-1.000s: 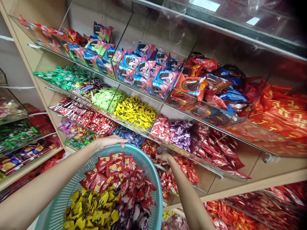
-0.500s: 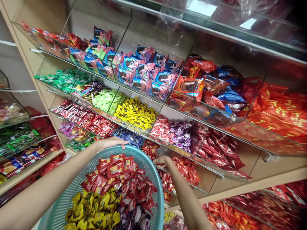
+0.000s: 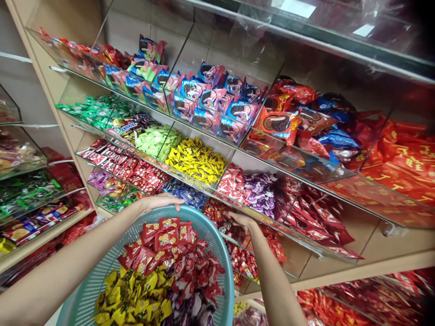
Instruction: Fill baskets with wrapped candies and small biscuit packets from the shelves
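A teal plastic basket (image 3: 227, 271) fills the lower middle of the view. Its far rim is gripped by my left hand (image 3: 162, 202), thumb and fingers over the edge. Inside lie red packets with orange pictures (image 3: 166, 238), yellow-wrapped candies (image 3: 134, 296), red-and-white candies (image 3: 197, 271) and purple-and-white candies (image 3: 193, 308). Just beyond the basket's right rim, my right hand (image 3: 240, 220) reaches into a low shelf compartment, beside red packets (image 3: 215, 209). Its fingers are stretched out and partly in shadow; nothing shows in them.
Glass-fronted shelves rise ahead, holding yellow candies (image 3: 197, 160), green packets (image 3: 158, 141), blue candies (image 3: 187, 192) and blue-and-pink cookie packs (image 3: 210, 102). A glass shelf edge (image 3: 251, 210) runs just above my right hand. More racks (image 3: 25, 194) stand at the left.
My right hand has shifted slightly right and up, out from deeper in the low compartment, fingers now more visible. My left hand keeps the basket rim. The view has moved slightly.
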`<state>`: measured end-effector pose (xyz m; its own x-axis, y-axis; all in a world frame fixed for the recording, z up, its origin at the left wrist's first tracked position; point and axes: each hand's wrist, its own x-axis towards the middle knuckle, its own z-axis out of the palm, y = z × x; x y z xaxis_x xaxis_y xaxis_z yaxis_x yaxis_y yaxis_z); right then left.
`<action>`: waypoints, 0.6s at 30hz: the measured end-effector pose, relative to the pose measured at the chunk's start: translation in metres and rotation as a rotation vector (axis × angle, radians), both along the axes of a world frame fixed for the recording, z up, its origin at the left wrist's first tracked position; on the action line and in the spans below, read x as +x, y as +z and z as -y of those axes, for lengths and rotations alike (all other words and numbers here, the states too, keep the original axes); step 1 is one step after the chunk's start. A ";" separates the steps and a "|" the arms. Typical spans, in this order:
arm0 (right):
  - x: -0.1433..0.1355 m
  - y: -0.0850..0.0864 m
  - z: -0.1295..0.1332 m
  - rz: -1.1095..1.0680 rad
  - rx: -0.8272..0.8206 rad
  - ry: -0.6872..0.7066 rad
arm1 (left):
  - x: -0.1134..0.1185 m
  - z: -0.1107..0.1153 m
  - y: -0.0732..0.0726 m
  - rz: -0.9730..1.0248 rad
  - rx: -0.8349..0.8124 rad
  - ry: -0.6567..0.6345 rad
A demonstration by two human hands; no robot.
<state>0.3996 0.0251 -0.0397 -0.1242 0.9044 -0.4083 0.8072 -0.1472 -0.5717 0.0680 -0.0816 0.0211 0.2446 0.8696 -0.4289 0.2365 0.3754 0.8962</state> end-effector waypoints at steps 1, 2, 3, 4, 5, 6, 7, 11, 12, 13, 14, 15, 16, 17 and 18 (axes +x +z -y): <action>-0.005 -0.004 -0.001 -0.023 0.060 -0.019 | 0.000 0.000 0.001 0.002 0.006 0.001; -0.011 -0.009 -0.002 -0.042 0.121 -0.034 | 0.000 0.001 0.001 0.001 0.014 0.003; -0.019 -0.014 -0.003 -0.052 0.180 -0.045 | 0.001 0.001 0.001 0.001 0.023 0.004; -0.026 -0.021 -0.005 -0.055 0.230 -0.051 | 0.000 0.001 0.001 0.002 0.031 0.007; -0.034 -0.027 -0.006 -0.051 0.270 -0.053 | 0.000 0.001 0.001 0.003 0.033 0.006; -0.040 -0.034 -0.006 -0.041 0.299 -0.054 | 0.000 0.001 0.000 0.004 0.032 0.005; -0.046 -0.039 -0.007 -0.026 0.317 -0.056 | 0.000 0.001 0.000 0.006 0.030 0.002; -0.055 -0.050 -0.010 0.047 0.333 -0.066 | -0.002 -0.001 -0.003 0.013 0.028 -0.008; -0.055 -0.050 -0.010 0.065 0.327 -0.070 | -0.002 -0.001 -0.004 0.009 0.029 -0.009; -0.055 -0.051 -0.010 0.082 0.319 -0.073 | -0.002 -0.001 -0.004 0.005 0.029 -0.009; -0.055 -0.051 -0.010 0.096 0.310 -0.077 | -0.002 -0.001 -0.004 0.001 0.030 -0.008; -0.055 -0.051 -0.009 0.109 0.302 -0.081 | -0.002 -0.002 -0.005 -0.002 0.032 -0.007; -0.055 -0.051 -0.008 0.118 0.297 -0.086 | -0.003 -0.002 -0.005 -0.003 0.034 -0.005; -0.055 -0.051 -0.008 0.123 0.296 -0.091 | -0.003 -0.002 -0.006 -0.002 0.036 -0.004; -0.055 -0.051 -0.007 0.122 0.297 -0.096 | -0.003 -0.002 -0.006 0.001 0.038 -0.003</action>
<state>0.3445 0.0318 -0.0911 0.0010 0.9913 -0.1314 0.8630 -0.0672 -0.5007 0.0653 -0.0800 0.0146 0.2472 0.8845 -0.3956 0.2367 0.3408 0.9099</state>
